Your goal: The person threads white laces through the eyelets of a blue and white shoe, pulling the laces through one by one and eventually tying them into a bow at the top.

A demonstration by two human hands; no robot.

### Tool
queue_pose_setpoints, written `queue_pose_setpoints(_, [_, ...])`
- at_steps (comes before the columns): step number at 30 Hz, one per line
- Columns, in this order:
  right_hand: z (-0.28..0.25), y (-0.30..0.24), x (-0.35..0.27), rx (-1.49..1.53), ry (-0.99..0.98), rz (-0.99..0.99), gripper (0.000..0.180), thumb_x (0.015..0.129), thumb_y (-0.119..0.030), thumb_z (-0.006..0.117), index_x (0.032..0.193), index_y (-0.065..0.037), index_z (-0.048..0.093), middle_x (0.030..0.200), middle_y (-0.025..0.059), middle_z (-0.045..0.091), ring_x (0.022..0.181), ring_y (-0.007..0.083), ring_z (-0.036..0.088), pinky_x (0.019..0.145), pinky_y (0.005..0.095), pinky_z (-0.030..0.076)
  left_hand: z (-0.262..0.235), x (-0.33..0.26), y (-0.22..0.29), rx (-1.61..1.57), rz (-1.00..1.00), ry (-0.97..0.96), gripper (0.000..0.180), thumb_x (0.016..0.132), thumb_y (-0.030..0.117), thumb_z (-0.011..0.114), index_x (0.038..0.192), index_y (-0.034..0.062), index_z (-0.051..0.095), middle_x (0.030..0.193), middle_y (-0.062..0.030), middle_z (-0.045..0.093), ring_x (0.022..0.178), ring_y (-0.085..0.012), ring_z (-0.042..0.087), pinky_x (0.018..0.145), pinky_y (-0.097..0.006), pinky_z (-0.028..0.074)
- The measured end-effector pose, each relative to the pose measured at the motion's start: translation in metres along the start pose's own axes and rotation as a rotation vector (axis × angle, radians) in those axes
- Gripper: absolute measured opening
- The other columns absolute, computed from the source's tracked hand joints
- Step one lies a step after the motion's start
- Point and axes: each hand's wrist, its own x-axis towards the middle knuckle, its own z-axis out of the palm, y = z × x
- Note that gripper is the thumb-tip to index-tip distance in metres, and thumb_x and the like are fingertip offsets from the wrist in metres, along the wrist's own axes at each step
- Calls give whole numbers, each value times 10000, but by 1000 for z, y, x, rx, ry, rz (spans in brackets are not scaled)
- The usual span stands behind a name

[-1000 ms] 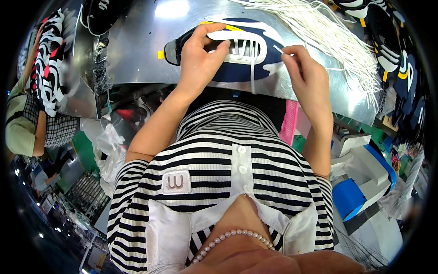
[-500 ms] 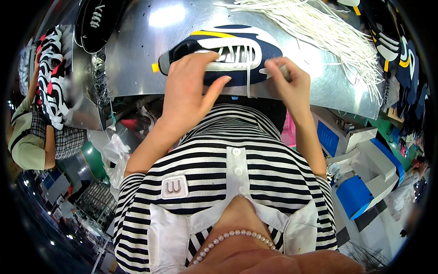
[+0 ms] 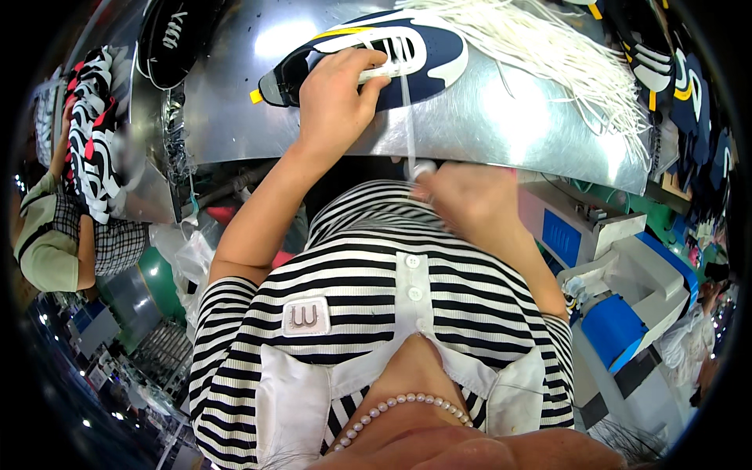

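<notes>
A navy, white and yellow sneaker lies on its side across the metal tabletop, its toe to the right. My left hand grips it at the white lace panel, thumb and fingers closed around the edge near the eyelets. From the eyelets a white shoelace runs taut down over the table's front edge. My right hand, blurred by motion, is closed at the lace's lower end, just below that edge. Its fingertips are partly smeared, and a small whitish thing beside them is unclear.
A heap of loose white laces covers the table's right side. A black shoe lies at the far left, and more navy sneakers stand at the far right. A blue and grey machine is to my right. A co-worker sits at left.
My right hand has moved down and left, drawing the shoelace past the table edge. My left hand has closed on the sneaker, which has shifted slightly up and left.
</notes>
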Motion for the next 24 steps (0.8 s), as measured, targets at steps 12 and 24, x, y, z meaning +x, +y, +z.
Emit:
queue_pose_setpoints(12, [15,46,62,811,294,607,187,892,-191,729,943,-13,707,698,-25,601,637,27,513,556,209,410,-34,17,53,-101,120,45,190,785,72,747,959,32,680,819,-98,635,773,-282,607,692,-359,452])
queue_pose_setpoints(24, [21,54,63,718,263,622,150,880,-135,730,953,-7,704,758,-13,621,565,52,474,521,240,391,-2,7,-2,21,-1,-271,173,854,138,670,1013,78,703,924,-102,672,864,-341,601,801,-419,483])
